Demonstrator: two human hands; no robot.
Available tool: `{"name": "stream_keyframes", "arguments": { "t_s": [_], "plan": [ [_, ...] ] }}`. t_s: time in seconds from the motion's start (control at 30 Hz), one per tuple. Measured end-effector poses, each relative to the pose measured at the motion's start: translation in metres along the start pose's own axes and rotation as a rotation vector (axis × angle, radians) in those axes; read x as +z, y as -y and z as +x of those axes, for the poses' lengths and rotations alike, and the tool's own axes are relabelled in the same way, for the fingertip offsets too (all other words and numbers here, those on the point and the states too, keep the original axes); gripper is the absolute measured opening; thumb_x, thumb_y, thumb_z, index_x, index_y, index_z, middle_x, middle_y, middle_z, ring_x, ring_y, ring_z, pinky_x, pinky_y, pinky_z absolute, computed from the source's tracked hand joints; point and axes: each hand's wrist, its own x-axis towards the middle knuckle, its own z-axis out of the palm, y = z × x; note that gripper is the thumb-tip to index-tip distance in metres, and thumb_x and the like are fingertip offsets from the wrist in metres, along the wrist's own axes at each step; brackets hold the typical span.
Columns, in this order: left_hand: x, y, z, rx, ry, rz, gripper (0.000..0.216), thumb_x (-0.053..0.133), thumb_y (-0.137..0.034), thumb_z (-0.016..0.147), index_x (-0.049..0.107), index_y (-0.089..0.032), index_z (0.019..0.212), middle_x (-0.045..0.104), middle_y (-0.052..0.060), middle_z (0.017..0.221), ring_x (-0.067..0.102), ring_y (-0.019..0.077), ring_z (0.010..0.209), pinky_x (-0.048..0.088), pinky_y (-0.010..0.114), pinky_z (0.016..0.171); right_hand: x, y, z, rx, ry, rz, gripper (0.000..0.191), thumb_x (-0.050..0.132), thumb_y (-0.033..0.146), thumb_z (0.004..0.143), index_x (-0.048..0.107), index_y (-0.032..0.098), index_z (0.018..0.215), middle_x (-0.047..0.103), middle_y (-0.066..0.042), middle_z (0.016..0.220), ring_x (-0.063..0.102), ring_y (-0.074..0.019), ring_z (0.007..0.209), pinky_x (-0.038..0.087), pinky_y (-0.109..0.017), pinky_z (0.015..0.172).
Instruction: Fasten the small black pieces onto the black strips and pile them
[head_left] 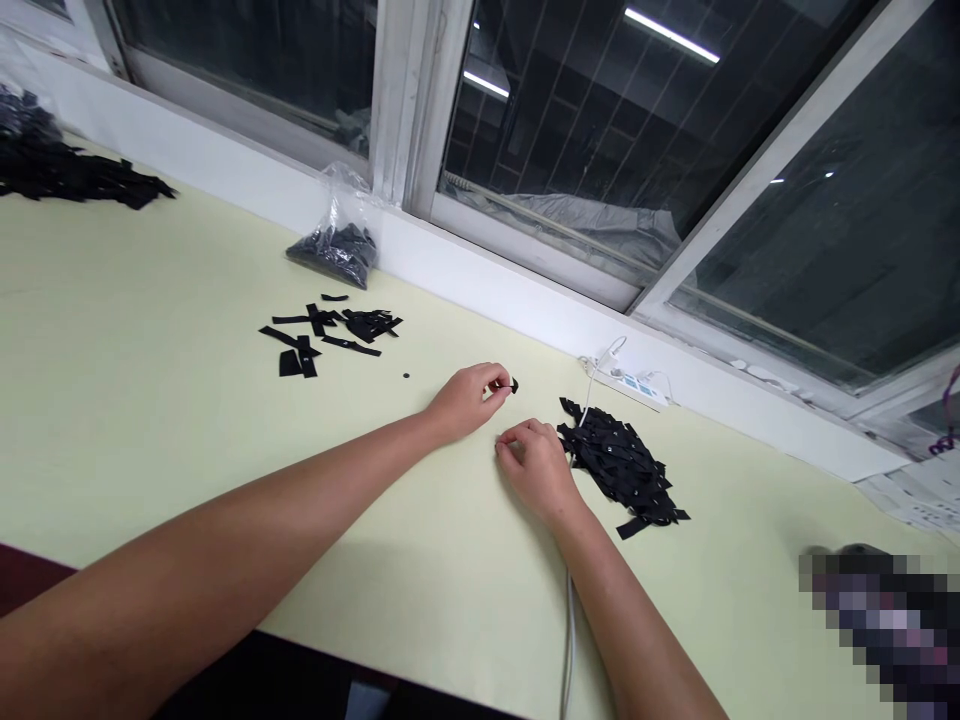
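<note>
fingers of the left hand [466,402] grip a small black fabric-like piece [514,386] over the pale yellow-green bench [450,560]; right hand [538,462] pinched closed, contents indiscernible, beside heaped black fabric-like strips [622,462].

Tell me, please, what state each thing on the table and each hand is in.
Left hand: pinching a black piece.
Right hand: fingers curled toward thumb; whether holding anything, unclear.
Right strips: heaped, overlapping.
Middle strips: scattered, some piled.
Far-left pile: heaped.
Bag: partly filled; closure unclear.
Dark disc: lying apart.
Power strip: apparently plugged into.
Cable: running past the right arm.
</note>
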Motion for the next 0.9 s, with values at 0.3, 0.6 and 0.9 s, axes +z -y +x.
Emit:
{"name": "stream_keyframes", "arguments": {
  "t_s": [0.3, 0.6, 0.9],
  "plan": [
    [-0.001, -0.003, -0.002, 0.143, 0.106, 0.120, 0.013, 0.048, -0.018, 0.092, 0.060, -0.020, 0.093, 0.067, 0.002, 0.095, 0.060, 0.0181, 0.093, 0.047, 0.033, 0.083, -0.003, 0.001, 0.000, 0.003, 0.028, -0.098, 0.007, 0.055, 0.016, 0.085, 0.061, 0.019, 0.083, 0.065, -0.008, 0.088, 0.058, -0.0232, 0.089, 0.041, -0.033, 0.081],
    [0.001, 0.000, -0.002, 0.214, 0.127, 0.172, 0.013, 0.048, -0.018, 0.093, 0.061, -0.019, 0.095, 0.067, 0.004, 0.098, 0.061, 0.0189, 0.094, 0.047, 0.033, 0.083, -0.013, 0.007, -0.002, -0.082, -0.010, 0.000, 0.009, 0.054, 0.014, 0.081, 0.057, 0.022, 0.085, 0.061, 0.002, 0.071, 0.053, -0.0149, 0.063, 0.035, -0.026, 0.060],
    [0.006, -0.017, -0.006, 0.531, 0.304, 0.213, 0.018, 0.046, -0.017, 0.097, 0.064, -0.018, 0.098, 0.068, 0.007, 0.096, 0.059, 0.0192, 0.091, 0.047, 0.032, 0.083, -0.042, -0.005, -0.002, -0.026, -0.602, 0.143, 0.009, 0.054, 0.028, 0.090, 0.061, 0.022, 0.090, 0.066, -0.003, 0.084, 0.059, -0.0175, 0.076, 0.047, -0.031, 0.074]
  ]
}}
